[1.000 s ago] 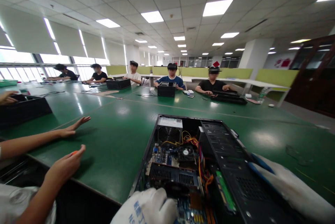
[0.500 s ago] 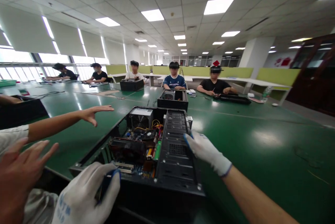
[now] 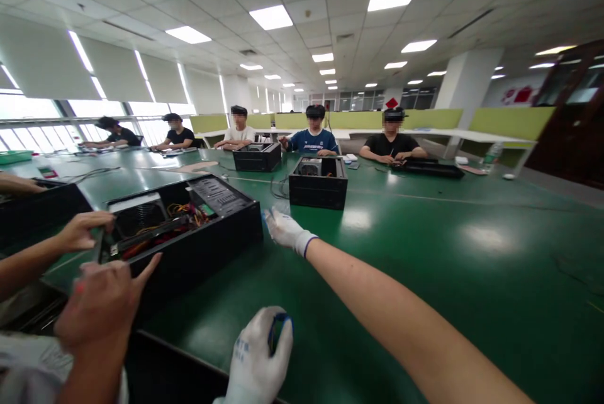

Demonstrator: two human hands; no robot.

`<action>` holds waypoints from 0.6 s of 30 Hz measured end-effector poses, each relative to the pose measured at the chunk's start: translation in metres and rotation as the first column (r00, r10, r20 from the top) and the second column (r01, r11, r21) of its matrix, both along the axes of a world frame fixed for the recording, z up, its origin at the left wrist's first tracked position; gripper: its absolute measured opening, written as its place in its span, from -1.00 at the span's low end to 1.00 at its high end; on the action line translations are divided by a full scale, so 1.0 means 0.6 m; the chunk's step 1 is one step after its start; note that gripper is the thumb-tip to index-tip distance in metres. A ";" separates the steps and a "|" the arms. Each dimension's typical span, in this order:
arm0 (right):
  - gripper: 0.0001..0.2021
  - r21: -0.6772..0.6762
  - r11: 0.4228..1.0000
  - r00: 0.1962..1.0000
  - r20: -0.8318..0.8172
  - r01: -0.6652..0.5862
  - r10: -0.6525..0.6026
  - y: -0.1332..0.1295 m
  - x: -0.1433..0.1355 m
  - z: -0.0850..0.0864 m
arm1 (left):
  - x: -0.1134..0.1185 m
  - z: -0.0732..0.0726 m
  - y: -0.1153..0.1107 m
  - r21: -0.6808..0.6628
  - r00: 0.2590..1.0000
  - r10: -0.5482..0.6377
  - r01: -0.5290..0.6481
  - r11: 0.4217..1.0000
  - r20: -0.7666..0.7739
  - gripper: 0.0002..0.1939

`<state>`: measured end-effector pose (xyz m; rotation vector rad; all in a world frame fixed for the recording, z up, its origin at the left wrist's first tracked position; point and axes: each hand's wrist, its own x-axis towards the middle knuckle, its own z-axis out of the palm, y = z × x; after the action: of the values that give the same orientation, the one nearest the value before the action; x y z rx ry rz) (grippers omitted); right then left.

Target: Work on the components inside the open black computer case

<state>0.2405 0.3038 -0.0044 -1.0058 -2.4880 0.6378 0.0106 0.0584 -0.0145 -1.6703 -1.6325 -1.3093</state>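
An open black computer case (image 3: 207,237) stands on the green table (image 3: 377,253) at the left, with its power supply (image 3: 139,209), wires and drive bays showing. Near the case's right end is my right hand (image 3: 285,228) in a white glove with blue fingers, stretched out and open, seemingly apart from the case. Low in the middle, over the near table edge, my left hand (image 3: 262,350), gloved too, has its fingers curled toward the thumb; what lies inside the curl is too small to make out. Another person's bare hands (image 3: 89,231) are at the case's left end.
A second open black case (image 3: 318,184) stands ahead, another (image 3: 257,157) behind it. A dark case (image 3: 44,202) is at the far left. Several people wearing head gear sit across the table. A bottle (image 3: 493,153) stands at the right. Cables (image 3: 279,187) lie beside the second case.
The case has moved left and turned, with the other person's hands now at it. My right hand has left its top. My left hand appears farther right, away from the case.
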 end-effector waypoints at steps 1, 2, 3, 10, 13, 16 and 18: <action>-0.32 0.012 0.999 0.999 0.028 0.041 -0.042 0.010 0.011 -0.010 | -0.010 -0.003 0.015 0.016 1.000 0.001 -0.001 1.000 0.019 -0.60; -0.26 0.019 0.996 0.994 0.060 0.086 -0.087 0.023 0.026 -0.020 | -0.014 -0.007 0.031 0.019 0.999 0.002 -0.002 1.000 0.033 -0.60; -0.23 0.027 0.991 0.987 0.094 0.130 -0.132 0.037 0.044 -0.029 | -0.014 -0.011 0.047 0.015 0.999 -0.004 0.004 1.000 0.036 -0.60; -0.19 0.220 0.922 0.881 0.291 0.319 -0.374 0.155 0.169 -0.040 | -0.027 0.002 0.083 0.014 0.994 -0.050 0.049 0.999 0.095 -0.60; -0.17 0.336 0.880 0.838 0.322 0.335 -0.442 0.213 0.194 -0.015 | -0.038 0.015 0.058 0.008 0.995 -0.010 0.009 1.000 0.095 -0.67; -0.18 0.427 0.838 0.806 0.328 0.338 -0.492 0.277 0.198 0.013 | -0.037 0.024 0.046 -0.080 0.998 0.018 -0.013 0.997 0.055 -0.72; -0.18 0.461 0.818 0.788 0.333 0.344 -0.518 0.319 0.193 0.025 | -0.031 0.029 0.054 -0.136 0.999 0.031 -0.027 0.990 0.029 -0.68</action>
<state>0.3565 0.4949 0.0106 -1.6379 -2.4395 -0.2525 -0.0082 0.0910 0.0028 -1.7049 -1.7936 -1.2406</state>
